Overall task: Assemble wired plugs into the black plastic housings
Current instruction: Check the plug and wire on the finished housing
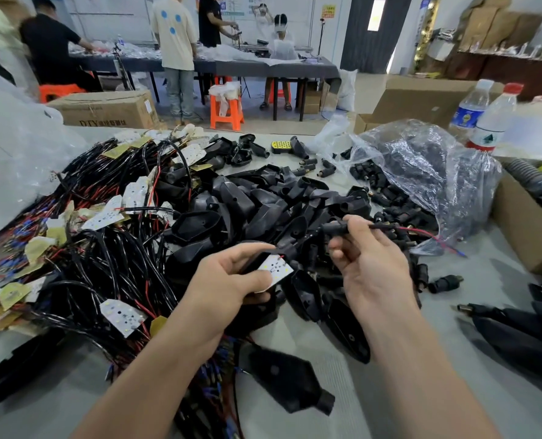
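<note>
While the left hand is gripping a white LED board with a black part behind it, fingers curled round both, the right hand is pinching one wired plug between thumb and fingertips, just at 1 o'clock from the board, with its thin lead trailing toward 3 o'clock. Black housings, too many to count, are lying heaped on the table directly behind both hands at 12 o'clock, and one single housing is lying apart at 6 o'clock between the forearms. A wire tangle carrying further white boards is crowding the 9 o'clock side and touching the heap. One clear bag is lying open at 2 o'clock with loose plugs at its mouth; two water bottles are standing behind it, side by side. One cardboard box is sitting at 3 o'clock. One yellow perforated piece is lying at 12 o'clock beyond the heap.
</note>
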Tool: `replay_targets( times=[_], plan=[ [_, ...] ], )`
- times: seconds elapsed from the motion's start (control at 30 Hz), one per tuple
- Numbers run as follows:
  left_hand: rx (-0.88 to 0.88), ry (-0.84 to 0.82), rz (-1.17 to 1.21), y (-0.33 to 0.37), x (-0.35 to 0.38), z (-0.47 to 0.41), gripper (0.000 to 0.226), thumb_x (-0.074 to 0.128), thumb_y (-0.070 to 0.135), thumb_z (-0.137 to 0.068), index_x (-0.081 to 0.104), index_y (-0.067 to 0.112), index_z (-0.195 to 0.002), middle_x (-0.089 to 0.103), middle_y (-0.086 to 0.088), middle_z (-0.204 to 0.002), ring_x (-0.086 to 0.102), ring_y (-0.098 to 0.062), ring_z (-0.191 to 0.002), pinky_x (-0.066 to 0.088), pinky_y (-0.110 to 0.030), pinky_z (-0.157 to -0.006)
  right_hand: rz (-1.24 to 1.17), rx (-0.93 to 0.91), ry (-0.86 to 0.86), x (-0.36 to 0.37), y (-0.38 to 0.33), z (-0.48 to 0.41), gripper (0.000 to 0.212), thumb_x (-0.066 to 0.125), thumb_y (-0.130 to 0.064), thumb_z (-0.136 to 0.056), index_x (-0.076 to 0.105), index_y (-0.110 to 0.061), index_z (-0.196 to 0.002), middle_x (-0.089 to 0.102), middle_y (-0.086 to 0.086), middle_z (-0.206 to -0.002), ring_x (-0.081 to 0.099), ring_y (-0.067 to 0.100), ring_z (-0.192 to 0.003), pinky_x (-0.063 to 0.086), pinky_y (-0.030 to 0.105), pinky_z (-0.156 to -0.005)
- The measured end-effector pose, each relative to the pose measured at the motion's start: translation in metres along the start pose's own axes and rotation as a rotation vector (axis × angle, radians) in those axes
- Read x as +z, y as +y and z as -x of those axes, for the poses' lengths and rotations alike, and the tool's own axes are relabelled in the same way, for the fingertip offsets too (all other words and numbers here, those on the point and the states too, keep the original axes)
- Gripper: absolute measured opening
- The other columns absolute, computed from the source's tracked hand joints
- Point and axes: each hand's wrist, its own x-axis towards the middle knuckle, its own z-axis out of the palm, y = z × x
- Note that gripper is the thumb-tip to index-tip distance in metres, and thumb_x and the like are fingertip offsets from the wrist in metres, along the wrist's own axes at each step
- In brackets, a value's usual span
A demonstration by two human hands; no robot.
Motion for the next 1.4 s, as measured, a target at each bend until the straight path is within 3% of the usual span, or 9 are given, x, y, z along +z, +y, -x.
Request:
replay_targets(
  times=[0.27, 0.5, 0.63, 0.7, 0.83, 0.93, 1.03, 1.2, 1.4],
  plan=[
    [0.073, 0.058, -0.188, -0.003, -0.012, -0.005, 0.041, 0.061, 0.003, -0.1, 0.081, 0.039, -0.105, 0.069, -0.005, -0.082, 0.062, -0.012, -0.065, 0.054, -0.023, -0.068, 0.001, 0.185, -0.196, -0.016, -0.004, 0.004, 0.017, 0.067, -0.005, -0.081, 0.072, -0.006, -0.097, 0.069, 0.004, -0.075, 0.063, 0.014, -0.063, 0.054, 0.021, -0.059],
    [0.083, 0.049, -0.19, 0.0, -0.015, -0.005, 0.043, 0.059, 0.001, -0.099, 0.082, 0.037, -0.103, 0.074, -0.004, -0.086, 0.061, -0.013, -0.078, 0.054, -0.029, -0.076, -0.205, 0.329, -0.324, -0.017, -0.005, 0.004, 0.031, 0.058, 0.003, -0.077, 0.061, -0.017, -0.102, 0.075, 0.01, -0.101, 0.065, 0.02, -0.073, 0.053, 0.029, -0.063],
    [0.079, 0.05, -0.204, -0.001, -0.017, -0.005, 0.041, 0.06, 0.004, -0.099, 0.081, 0.04, -0.105, 0.07, 0.005, -0.081, 0.063, -0.005, -0.076, 0.053, -0.031, -0.083, -0.256, 0.352, -0.387, -0.019, -0.005, 0.004, 0.024, 0.057, 0.003, -0.083, 0.063, -0.015, -0.098, 0.074, 0.01, -0.104, 0.073, 0.026, -0.096, 0.06, 0.046, -0.082],
    [0.111, 0.09, -0.224, -0.003, -0.017, -0.005, 0.044, 0.063, 0.003, -0.095, 0.082, 0.041, -0.103, 0.077, -0.009, -0.092, 0.065, -0.012, -0.082, 0.051, -0.031, -0.085, -0.269, 0.354, -0.395, -0.017, -0.002, 0.005, 0.023, 0.057, 0.003, -0.083, 0.063, -0.012, -0.099, 0.073, 0.014, -0.102, 0.072, 0.033, -0.103, 0.06, 0.052, -0.085],
    [0.108, 0.122, -0.223, -0.006, -0.015, -0.008, 0.047, 0.063, -0.002, -0.092, 0.083, 0.04, -0.1, 0.068, -0.034, -0.105, 0.054, -0.024, -0.079, 0.049, -0.042, -0.078, -0.143, 0.301, -0.488, -0.012, 0.0, 0.009, 0.023, 0.056, 0.002, -0.084, 0.061, -0.013, -0.101, 0.072, 0.016, -0.105, 0.072, 0.034, -0.102, 0.06, 0.05, -0.085],
    [0.081, 0.074, -0.137, -0.006, -0.015, -0.008, 0.045, 0.062, -0.004, -0.094, 0.083, 0.035, -0.105, 0.078, -0.014, -0.093, 0.066, -0.02, -0.083, 0.058, -0.046, -0.087, -0.099, 0.279, -0.521, -0.012, -0.003, 0.011, 0.024, 0.056, 0.004, -0.084, 0.063, -0.013, -0.1, 0.073, 0.015, -0.108, 0.072, 0.031, -0.101, 0.06, 0.047, -0.084],
    [0.073, 0.081, -0.042, -0.004, -0.017, -0.007, 0.046, 0.06, -0.007, -0.095, 0.082, 0.032, -0.106, 0.074, 0.013, -0.076, 0.065, -0.003, -0.067, 0.056, -0.025, -0.067, -0.054, 0.274, -0.496, -0.014, -0.005, 0.012, 0.025, 0.058, 0.004, -0.083, 0.064, -0.012, -0.101, 0.074, 0.014, -0.11, 0.073, 0.028, -0.098, 0.061, 0.042, -0.079],
    [0.068, 0.16, 0.22, -0.003, -0.019, -0.013, 0.042, 0.058, -0.012, -0.095, 0.073, 0.02, -0.12, 0.08, 0.001, -0.102, 0.076, -0.015, -0.083, 0.063, -0.029, -0.067, 0.088, 0.244, -0.48, -0.018, -0.01, 0.013, 0.026, 0.061, 0.005, -0.081, 0.068, -0.014, -0.097, 0.075, 0.015, -0.108, 0.076, 0.024, -0.088, 0.058, 0.026, -0.059],
    [0.072, 0.103, 0.12, -0.009, -0.02, -0.014, 0.039, 0.061, -0.009, -0.096, 0.083, 0.022, -0.09, 0.072, 0.002, -0.092, 0.073, -0.013, -0.078, 0.064, -0.031, -0.07, 0.111, 0.217, -0.429, -0.018, -0.006, 0.013, 0.037, 0.055, 0.022, -0.079, 0.072, -0.009, -0.092, 0.072, 0.018, -0.094, 0.073, 0.023, -0.073, 0.061, 0.029, -0.063]
  ],
)
